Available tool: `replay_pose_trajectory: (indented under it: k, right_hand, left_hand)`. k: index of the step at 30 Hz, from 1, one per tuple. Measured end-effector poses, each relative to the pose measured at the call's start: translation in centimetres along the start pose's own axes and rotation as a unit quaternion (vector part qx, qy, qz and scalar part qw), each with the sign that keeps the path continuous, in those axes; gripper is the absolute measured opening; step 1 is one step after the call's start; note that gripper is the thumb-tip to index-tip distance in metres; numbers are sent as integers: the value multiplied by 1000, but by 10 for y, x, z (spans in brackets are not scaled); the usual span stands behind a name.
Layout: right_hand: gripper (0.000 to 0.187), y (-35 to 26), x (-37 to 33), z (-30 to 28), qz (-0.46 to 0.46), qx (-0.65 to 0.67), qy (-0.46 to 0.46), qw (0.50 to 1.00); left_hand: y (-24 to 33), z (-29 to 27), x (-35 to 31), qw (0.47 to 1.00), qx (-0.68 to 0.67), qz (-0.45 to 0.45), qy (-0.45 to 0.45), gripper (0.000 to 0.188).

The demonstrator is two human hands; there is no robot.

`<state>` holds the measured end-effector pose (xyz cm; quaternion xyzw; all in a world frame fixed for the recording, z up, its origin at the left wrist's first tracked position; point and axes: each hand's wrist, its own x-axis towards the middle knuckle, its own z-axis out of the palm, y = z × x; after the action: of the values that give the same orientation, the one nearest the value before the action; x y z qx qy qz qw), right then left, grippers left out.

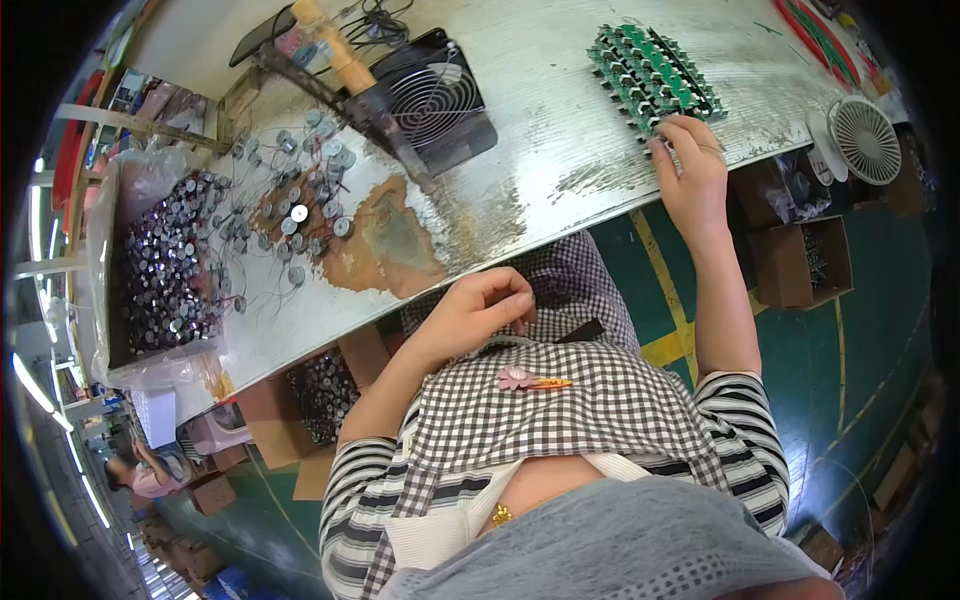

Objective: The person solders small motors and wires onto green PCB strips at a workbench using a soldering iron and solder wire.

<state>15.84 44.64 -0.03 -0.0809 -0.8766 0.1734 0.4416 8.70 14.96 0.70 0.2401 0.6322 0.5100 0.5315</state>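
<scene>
A batch of green circuit boards [655, 75] lies in rows at the far right of the worktable, small parts sticking up along them. My right hand [690, 155] reaches to its near edge. There my thumb and fingertips close on a board, though the fingers partly cover the grip. My left hand [485, 305] is by the table's front edge, above my checked apron [530, 410]. Its fingers are curled in toward the thumb, and nothing shows between them.
A black fan [435, 95] with a wire guard stands mid-table beside a metal stand. Several small round motors [300, 215] with wires lie left, next to a plastic-lined box [100, 290] full of them. A white fan [865, 140] sits at the right end. Cardboard boxes [275, 410] stand below.
</scene>
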Motion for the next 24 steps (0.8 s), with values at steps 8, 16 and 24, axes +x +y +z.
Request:
replay_pose_trajectory:
  k: [8,16,24]
  right_hand:
    - [8,-32,13,4,177,346,25,921]
    - [11,-126,-64,35,112,416,-53,901]
    - [13,-131,-69,37,84,426,-72,898]
  left_hand:
    - [-4,-22,-19,998,-45,41,-25,20]
    - [7,-6,16,954,-298,-2,28,22]
    - [3,-9,-3,954,-264,52,136,15]
